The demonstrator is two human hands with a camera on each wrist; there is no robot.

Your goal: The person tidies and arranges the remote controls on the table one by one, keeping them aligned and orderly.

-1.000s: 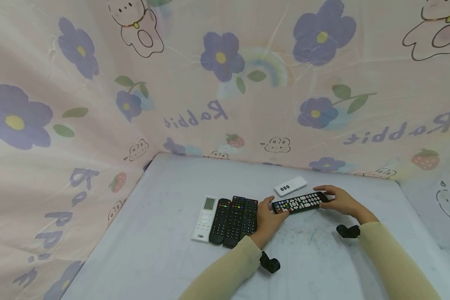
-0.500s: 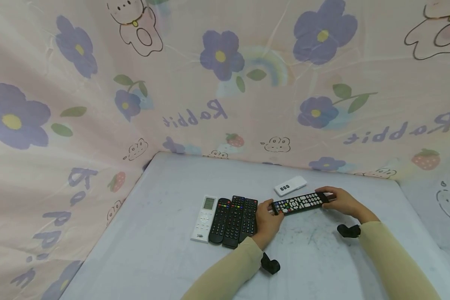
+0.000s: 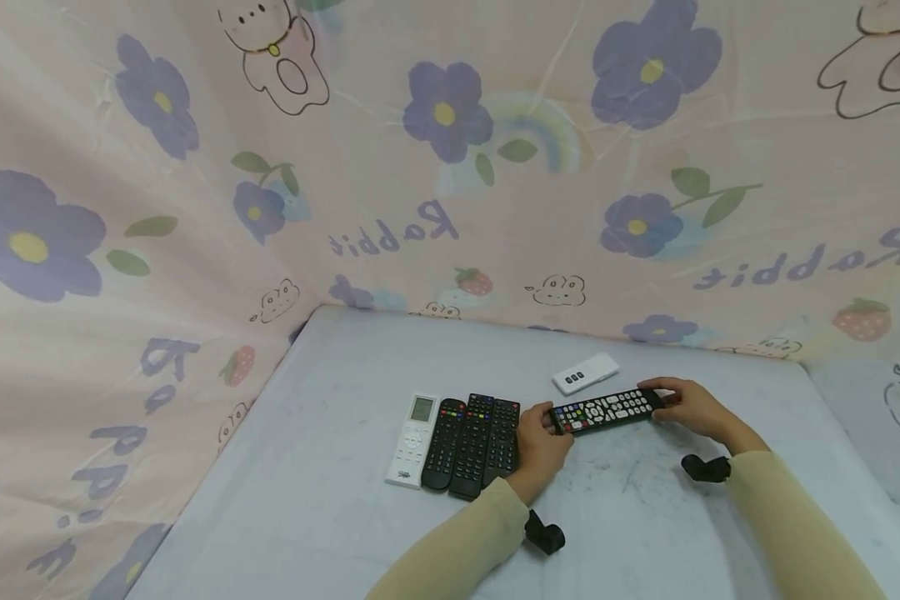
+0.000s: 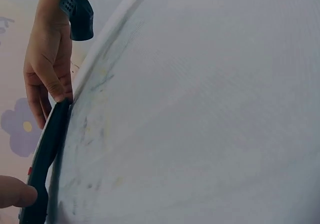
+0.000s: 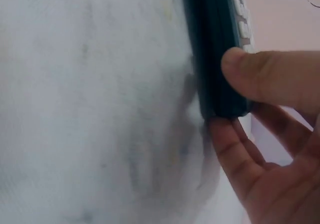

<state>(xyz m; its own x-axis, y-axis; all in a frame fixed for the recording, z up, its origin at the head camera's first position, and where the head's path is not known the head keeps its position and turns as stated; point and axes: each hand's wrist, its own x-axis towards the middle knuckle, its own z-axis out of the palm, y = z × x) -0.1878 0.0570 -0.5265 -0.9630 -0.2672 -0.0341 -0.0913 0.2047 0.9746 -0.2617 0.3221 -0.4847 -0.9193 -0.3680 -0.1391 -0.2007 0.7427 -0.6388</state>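
A black remote control (image 3: 606, 411) with white and coloured buttons lies slantwise on the white table, between my two hands. My left hand (image 3: 542, 446) holds its left end, and the left thumb (image 4: 17, 191) presses the near side edge in the left wrist view. At the other end my right hand (image 3: 696, 408) grips the remote. In the right wrist view the right thumb (image 5: 250, 74) lies on the side edge, with fingertips against the end. Just behind is a small white remote (image 3: 585, 373) with three dark buttons.
Left of my left hand, a white remote with a screen (image 3: 412, 442) and three black remotes (image 3: 471, 450) lie side by side in a row. My left hand partly covers the rightmost one. A patterned curtain (image 3: 390, 183) rises behind the table's far edge (image 3: 420, 315).
My left index finger has drawn in from pointing outward to the remote's left end. The right hand keeps its hold. The black remote has stayed almost in place; the head view shifts slightly.
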